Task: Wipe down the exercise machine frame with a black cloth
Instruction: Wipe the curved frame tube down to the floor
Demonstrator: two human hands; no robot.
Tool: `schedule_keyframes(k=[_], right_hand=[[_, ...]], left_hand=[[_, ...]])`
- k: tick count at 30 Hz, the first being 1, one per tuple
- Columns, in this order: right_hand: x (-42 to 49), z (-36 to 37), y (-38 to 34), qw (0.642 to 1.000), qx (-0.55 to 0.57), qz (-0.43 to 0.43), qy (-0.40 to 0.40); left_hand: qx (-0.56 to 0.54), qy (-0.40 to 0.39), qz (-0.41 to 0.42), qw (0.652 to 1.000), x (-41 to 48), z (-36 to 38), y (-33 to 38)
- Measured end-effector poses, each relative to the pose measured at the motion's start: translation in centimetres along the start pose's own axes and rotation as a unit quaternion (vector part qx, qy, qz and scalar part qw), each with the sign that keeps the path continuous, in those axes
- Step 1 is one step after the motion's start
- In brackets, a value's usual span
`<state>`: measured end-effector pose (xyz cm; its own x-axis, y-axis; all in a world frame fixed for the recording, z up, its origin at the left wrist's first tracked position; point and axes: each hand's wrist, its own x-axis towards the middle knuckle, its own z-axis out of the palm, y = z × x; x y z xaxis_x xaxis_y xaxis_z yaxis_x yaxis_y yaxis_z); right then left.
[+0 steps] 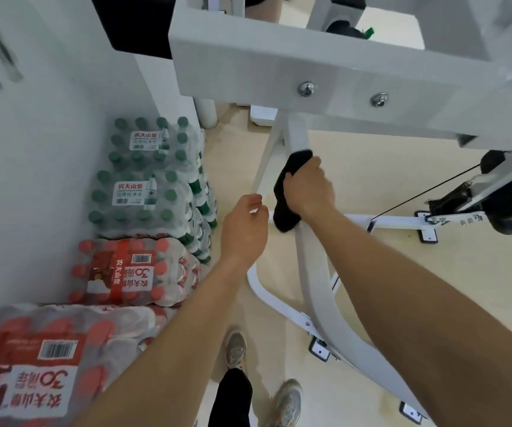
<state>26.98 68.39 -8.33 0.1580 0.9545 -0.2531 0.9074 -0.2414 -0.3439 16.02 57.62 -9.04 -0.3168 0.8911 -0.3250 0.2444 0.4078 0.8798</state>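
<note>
Red-cap packs [26, 359]: nearest cam, bottom left; shrink-wrapped bottles w/ barcode labels, a 2nd red pack behind it by the wall.
Green-cap packs [153, 177]: further back on left, stacked against white wall [32, 149], clear wrap, white labels.
Left hand [243, 229]: bare, hovering just left of the upright, fingers loosely curled, palm down; holds nothing, not touching frame or cloth.
Shoes [236, 349]: grey trainers on pale floor [371, 186], bottom centre; black trouser leg over one.
Black cloth [288, 192]: wrapped round the white upright, below the crossbeam; lower end hangs past the heel of the hand.
Right hand [308, 188]: clenched round cloth + upright, thumb on left side, fingers over the top; forearm runs to bottom right.
Frame upright [313, 272]: white tube, slants down toward cam, curves to floor w/ black feet.
Crossbeam [279, 66]: white, wide, above the hands, 2 bolts [307, 88] on its face.
Cable [418, 192]: thin black line at right, from base bar up to dark pulley part; detail there blurred.
</note>
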Motion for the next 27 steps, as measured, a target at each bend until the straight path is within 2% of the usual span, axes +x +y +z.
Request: schedule_keyframes(k=[5, 9, 16, 19, 23, 27], right_hand=[[-9.2, 0.4, 5.7, 0.998, -0.042, -0.046, -0.032], [-6.1, 0.4, 4.0, 0.994, -0.089, -0.055, -0.012], [6.3, -0.2, -2.4, 1.000, 0.002, -0.002, 0.006], [9.5, -0.3, -3.9, 1.000, 0.000, -0.022, 0.003], [7.5, -0.7, -2.8, 0.999, 0.027, -0.023, -0.022], [1.0, -0.9, 1.5, 0.991, 0.104, -0.041, -0.077]], left_hand=[[-0.024, -0.009, -0.038, 0.999, -2.4, 0.8, 0.0], [-0.045, 0.003, -0.062, 0.997, -1.4, 0.7, -0.7], [-0.093, 0.017, -0.048, 0.994, 3.5, 0.2, -0.5], [-0.087, 0.004, -0.032, 0.996, 5.4, 0.6, 0.2], [-0.126, -0.010, -0.046, 0.991, 6.6, 1.3, 2.4], [-0.089, -0.045, -0.043, 0.994, 3.4, 3.0, 4.5]])
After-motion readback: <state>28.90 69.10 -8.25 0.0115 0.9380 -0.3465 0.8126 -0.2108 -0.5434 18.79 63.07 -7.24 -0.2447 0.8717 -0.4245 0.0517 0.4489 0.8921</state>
